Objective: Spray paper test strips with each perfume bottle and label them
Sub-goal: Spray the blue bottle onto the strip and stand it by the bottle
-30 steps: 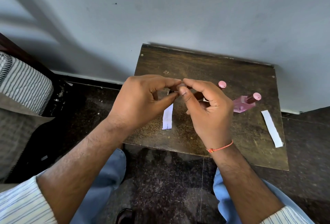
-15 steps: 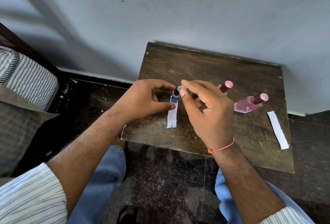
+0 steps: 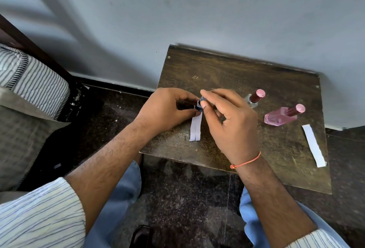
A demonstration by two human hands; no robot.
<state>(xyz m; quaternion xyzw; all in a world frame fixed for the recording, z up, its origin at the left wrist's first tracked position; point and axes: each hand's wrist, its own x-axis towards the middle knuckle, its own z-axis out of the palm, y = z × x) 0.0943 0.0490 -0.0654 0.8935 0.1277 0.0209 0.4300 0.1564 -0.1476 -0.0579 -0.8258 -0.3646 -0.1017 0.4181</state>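
Pinching dark vial (image 3: 185, 105) and strip (image 3: 196, 129), both hands.

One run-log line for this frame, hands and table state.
left hand: grips dark bottle | right hand: pinches small cap | strip under hands | second strip at right | two pink-capped bottles untouched

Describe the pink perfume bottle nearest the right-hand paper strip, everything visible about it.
The pink perfume bottle has a clear, angular body that looks like glass, tinted pink, with a dark reddish neck and a round pink cap. In this wide-angle view it seems to lean toward the right; whether it truly tilts is unclear. It stands on the dark wooden table, near the right back, beside a second capped bottle and behind a white paper strip. Neither hand touches it.
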